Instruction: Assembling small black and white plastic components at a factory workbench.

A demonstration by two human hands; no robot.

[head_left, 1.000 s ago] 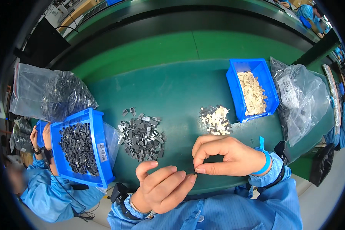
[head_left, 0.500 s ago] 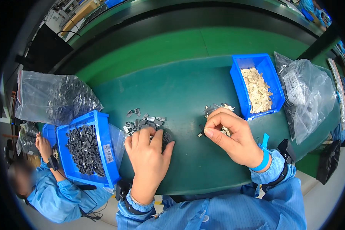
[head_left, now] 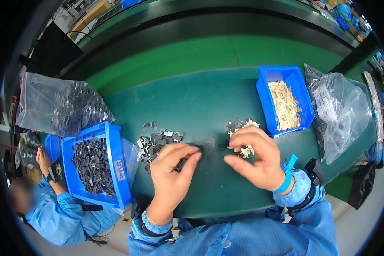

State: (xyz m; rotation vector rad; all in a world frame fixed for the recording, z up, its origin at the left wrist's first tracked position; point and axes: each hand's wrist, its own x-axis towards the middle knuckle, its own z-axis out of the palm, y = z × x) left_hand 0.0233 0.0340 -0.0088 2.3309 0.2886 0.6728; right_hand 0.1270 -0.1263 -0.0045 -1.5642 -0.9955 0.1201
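My left hand (head_left: 171, 173) is at the right edge of a loose pile of small dark grey plastic pieces (head_left: 155, 141). Its thumb and index fingertips are brought together in a pinch; whatever lies between them is too small to make out. Across a gap, my right hand (head_left: 258, 158) is held palm inward with thumb and index finger apart. A small black piece (head_left: 222, 145) shows just off its fingertips; whether they touch it I cannot tell. Behind and under those fingers lie a few dark strips (head_left: 234, 126) and cream-coloured chips (head_left: 246, 151), partly covered.
A blue bin (head_left: 123, 179) of dark pieces stands at left, below a clear bag (head_left: 42, 102) of dark parts. At right, another blue bin (head_left: 266, 100) holds cream chips beside a second clear bag (head_left: 345, 111). A co-worker's hand (head_left: 43, 161) shows far left.
My left hand has lifted off the dark pile, its fingers coming together in a pinch. The right thumb and index finger have parted from their pinch. The view has shifted slightly.
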